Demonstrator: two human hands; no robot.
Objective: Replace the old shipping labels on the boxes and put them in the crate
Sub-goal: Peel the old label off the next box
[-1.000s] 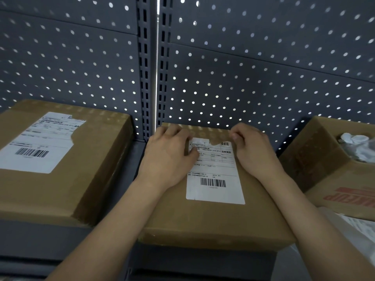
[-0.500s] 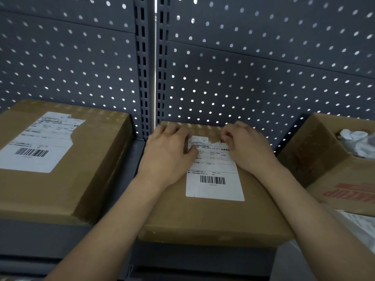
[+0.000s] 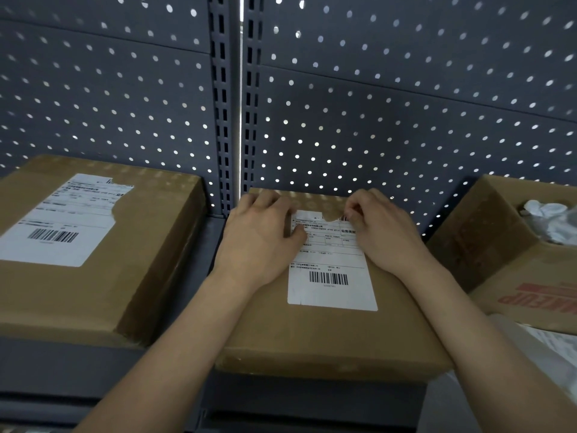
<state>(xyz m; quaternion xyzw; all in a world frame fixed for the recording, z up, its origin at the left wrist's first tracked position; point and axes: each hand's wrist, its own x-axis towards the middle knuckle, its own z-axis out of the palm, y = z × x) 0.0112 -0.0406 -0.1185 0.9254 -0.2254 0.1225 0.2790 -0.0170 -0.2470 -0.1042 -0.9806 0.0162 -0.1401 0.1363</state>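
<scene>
While the label (image 3: 331, 270) is stuck flat on top of the middle box (image 3: 327, 335), its top edge is torn, with a notch bitten out, and the barcode is near the lower end. My right hand (image 3: 384, 232) is curled at the label's top right corner, thumb and forefinger pinching the torn edge there. My left hand (image 3: 259, 235) lies flat on the box top just left of the label, fingers straight. Its thumb touches the label's left edge and it grips nothing. The middle box sits on the grey shelf (image 3: 62, 360), back edge near the pegboard (image 3: 374, 104). The left box (image 3: 150, 245) is beside it with a gap between. The left label (image 3: 59, 223) on top has its upper right part ripped away. Right of my right arm is an open box (image 3: 499, 254) with red print on its side and white crumpled stuff (image 3: 549, 220) inside; can't tell what that is. A slotted upright (image 3: 223, 104) runs down the pegboard, between the left and middle boxes.
</scene>
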